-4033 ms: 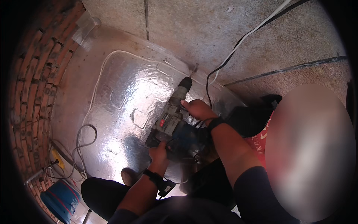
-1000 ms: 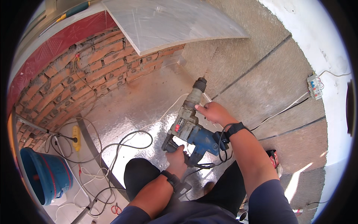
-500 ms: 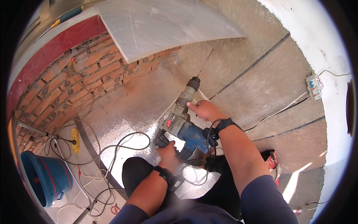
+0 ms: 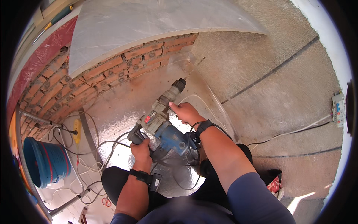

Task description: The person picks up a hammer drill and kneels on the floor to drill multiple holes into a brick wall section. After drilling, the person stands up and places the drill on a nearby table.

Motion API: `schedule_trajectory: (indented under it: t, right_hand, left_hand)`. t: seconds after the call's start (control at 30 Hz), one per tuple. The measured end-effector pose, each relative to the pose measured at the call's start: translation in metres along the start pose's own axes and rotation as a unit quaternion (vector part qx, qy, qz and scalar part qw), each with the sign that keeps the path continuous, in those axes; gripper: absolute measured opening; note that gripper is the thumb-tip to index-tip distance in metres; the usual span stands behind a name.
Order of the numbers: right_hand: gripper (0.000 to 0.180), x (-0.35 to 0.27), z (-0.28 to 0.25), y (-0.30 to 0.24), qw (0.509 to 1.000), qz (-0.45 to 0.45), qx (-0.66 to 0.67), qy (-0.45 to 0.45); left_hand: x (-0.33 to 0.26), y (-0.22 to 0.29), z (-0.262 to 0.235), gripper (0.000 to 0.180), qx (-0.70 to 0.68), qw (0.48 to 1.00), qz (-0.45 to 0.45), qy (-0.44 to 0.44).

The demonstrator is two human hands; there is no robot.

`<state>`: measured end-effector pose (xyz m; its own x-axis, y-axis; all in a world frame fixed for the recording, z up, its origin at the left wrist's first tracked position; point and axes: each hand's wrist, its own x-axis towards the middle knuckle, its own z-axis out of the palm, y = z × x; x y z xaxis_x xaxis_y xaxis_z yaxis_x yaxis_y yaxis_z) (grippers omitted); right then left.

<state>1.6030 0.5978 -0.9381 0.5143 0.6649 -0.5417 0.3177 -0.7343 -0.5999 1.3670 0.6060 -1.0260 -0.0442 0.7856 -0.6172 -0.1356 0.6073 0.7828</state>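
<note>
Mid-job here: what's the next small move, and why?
Probably hold the blue-and-grey power drill steady and check its thin metal bit before pressing. The left hand grips the black rear handle, and the right hand is at the drill's grey front; the bit points toward the corner beside the rough beige wall. Whether its tip touches anything is unclear.

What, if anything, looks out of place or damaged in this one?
Cables lie in loose, tangled loops to the right of the blue bucket, rather than neatly coiled. The brick wall looks rough, its mortar joints ragged and uneven. No spill is evident.
</note>
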Motion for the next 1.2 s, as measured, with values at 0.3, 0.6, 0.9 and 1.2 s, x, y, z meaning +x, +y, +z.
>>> schedule_trajectory:
  t: [0.3,0.6,0.9,1.2]
  right_hand:
    - [0.066,0.095,-0.044,0.035,0.997,-0.037,0.059,-0.037]
    - [0.068,0.173,-0.123,0.079,0.990,-0.085,0.098,-0.048]
    - [0.066,0.246,-0.211,0.113,0.977,-0.093,0.175,-0.084]
    - [0.071,0.299,-0.266,0.115,0.965,-0.118,0.211,-0.101]
  left_hand:
    - [0.016,0.001,0.089,0.023,0.039,0.998,0.040,0.030]
    - [0.015,0.005,0.206,0.026,0.116,0.987,0.085,0.073]
    - [0.003,0.037,0.333,0.028,0.234,0.958,0.134,0.102]
    - [0.000,0.067,0.411,0.032,0.246,0.951,0.162,0.098]
